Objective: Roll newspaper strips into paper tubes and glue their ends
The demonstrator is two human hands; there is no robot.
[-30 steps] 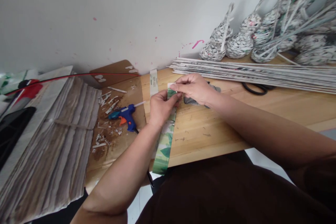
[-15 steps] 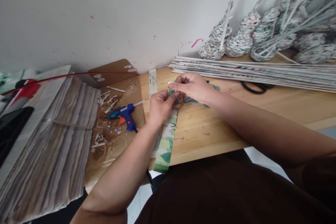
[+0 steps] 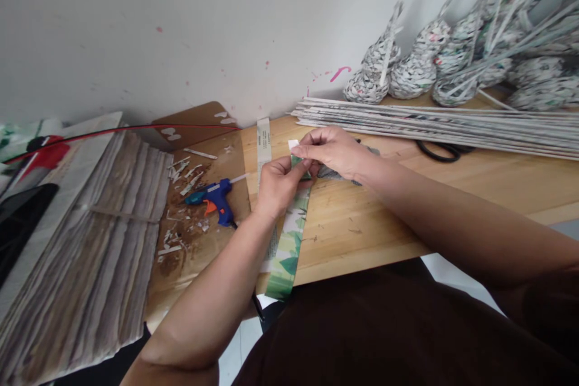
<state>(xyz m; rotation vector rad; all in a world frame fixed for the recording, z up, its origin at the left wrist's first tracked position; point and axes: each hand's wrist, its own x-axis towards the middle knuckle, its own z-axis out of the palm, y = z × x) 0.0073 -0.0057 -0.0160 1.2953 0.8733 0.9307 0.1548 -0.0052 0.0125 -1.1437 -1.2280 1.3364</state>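
Note:
A green and white paper strip (image 3: 290, 241) runs from the table's front edge up to my two hands. My left hand (image 3: 279, 186) pinches the strip near its upper end. Close beside it on the right, my right hand (image 3: 326, 149) has its fingers closed on the same end, where a small white tip sticks up. Another printed strip (image 3: 263, 142) lies flat on the table, partly under my left hand and forearm. Behind my right hand a grey patterned piece (image 3: 332, 174) is partly hidden.
A blue glue gun (image 3: 220, 200) lies on a stained board (image 3: 235, 157) among paper scraps. Stacked newspaper (image 3: 104, 235) fills the left. Paper rods (image 3: 407, 122), black scissor handles (image 3: 438, 150) and woven paper shapes (image 3: 414, 75) are behind and to the right.
The green and white strip has shifted slightly to the right, and a little more of its white tip shows above my fingers. Both hands have barely moved.

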